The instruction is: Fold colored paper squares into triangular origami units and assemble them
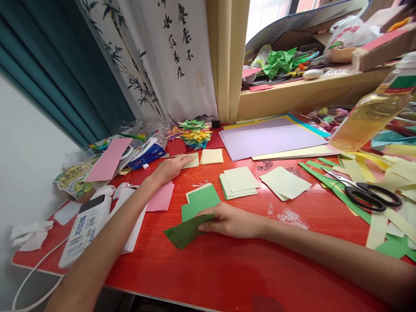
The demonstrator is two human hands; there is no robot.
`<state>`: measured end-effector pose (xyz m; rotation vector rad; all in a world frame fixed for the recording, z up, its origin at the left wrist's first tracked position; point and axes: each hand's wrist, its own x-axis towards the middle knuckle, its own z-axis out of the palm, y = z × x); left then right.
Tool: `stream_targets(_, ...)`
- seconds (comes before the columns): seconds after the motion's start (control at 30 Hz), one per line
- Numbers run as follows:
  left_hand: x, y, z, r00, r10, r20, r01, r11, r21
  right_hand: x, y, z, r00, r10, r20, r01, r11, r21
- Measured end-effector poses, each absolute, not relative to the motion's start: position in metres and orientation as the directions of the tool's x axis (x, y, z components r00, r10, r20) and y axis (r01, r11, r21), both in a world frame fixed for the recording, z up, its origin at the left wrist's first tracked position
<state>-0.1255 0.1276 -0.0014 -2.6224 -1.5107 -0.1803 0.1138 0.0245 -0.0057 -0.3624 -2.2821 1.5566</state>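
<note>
My right hand pinches a green paper sheet between thumb and fingers, with the sheet tilted up off the table. Behind it lie more green paper pieces, with a pale edge showing at the back. At the far side of the table, my left hand stretches its fingers over a pale green paper square, touching its left part. Beside that square is a small stack of cream paper squares. Pink paper sheets lie below my left wrist.
Two pale green paper piles lie mid-table. Black-handled scissors rest among paper strips on the right, near a tilted-looking bottle. Large lilac sheets and a folded-paper pile are at the back. A white power strip sits left.
</note>
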Motion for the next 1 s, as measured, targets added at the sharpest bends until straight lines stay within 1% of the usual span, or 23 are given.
stream_targets(0.07, -0.126, 0.131, -0.003, 0.492, 0.855, 0.167, 0.871, -0.478, -0.115, 0.114, 0.025, -0.006, -0.909, 0.391, 0.142, 0.017, 0.377, -0.926)
stream_targets(0.13, -0.126, 0.135, -0.005, 0.477, 0.857, 0.196, 0.878, -0.454, -0.151, 0.113, 0.026, -0.007, -0.917, 0.375, 0.139, 0.019, 0.389, -0.921)
stream_targets(0.3, -0.128, 0.140, -0.011, 0.473, 0.846, 0.247, 0.881, -0.449, -0.150, 0.113, 0.027, -0.007, -0.922, 0.368, 0.117, 0.042, 0.398, -0.916)
stream_targets(0.6, -0.137, 0.149, -0.015, 0.526, 0.811, 0.258, 0.851, -0.506, -0.142, 0.112, 0.027, -0.006, -0.919, 0.383, 0.095, 0.072, 0.400, -0.914)
stream_targets(0.9, -0.128, 0.143, -0.017, 0.535, 0.810, 0.241, 0.843, -0.490, -0.221, 0.113, 0.026, -0.007, -0.922, 0.375, 0.093, 0.071, 0.401, -0.913)
stream_targets(1.0, -0.125, 0.139, -0.018, 0.514, 0.823, 0.242, 0.849, -0.448, -0.280, 0.113, 0.027, -0.008, -0.922, 0.375, 0.096, 0.064, 0.393, -0.917)
